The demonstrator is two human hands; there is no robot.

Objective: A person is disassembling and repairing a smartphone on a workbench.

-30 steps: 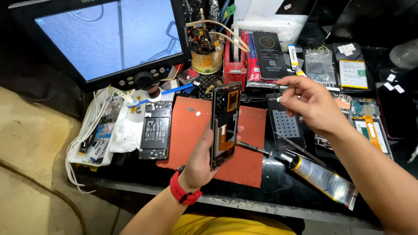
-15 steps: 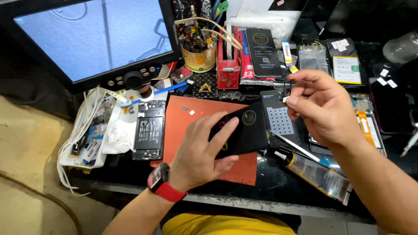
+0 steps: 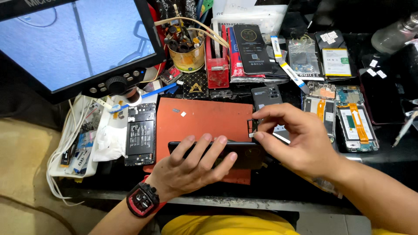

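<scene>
My left hand [image 3: 191,167] presses a black phone [image 3: 244,154] flat on the orange work mat [image 3: 204,119], fingers spread over its back. A red and black watch [image 3: 142,200] sits on that wrist. My right hand [image 3: 300,141] hovers at the phone's right end and pinches a small dark card tray [image 3: 251,126] between thumb and forefinger, just above the phone's upper edge.
A monitor [image 3: 74,43] stands at the back left. An opened phone frame [image 3: 140,134] lies left of the mat. A tin of tools [image 3: 187,48], a red holder [image 3: 217,56], several phones and opened phone parts [image 3: 355,122] crowd the back and right.
The phone went from upright in my left hand to lying flat on the mat under it. My right hand came down to the phone's right end with the small tray.
</scene>
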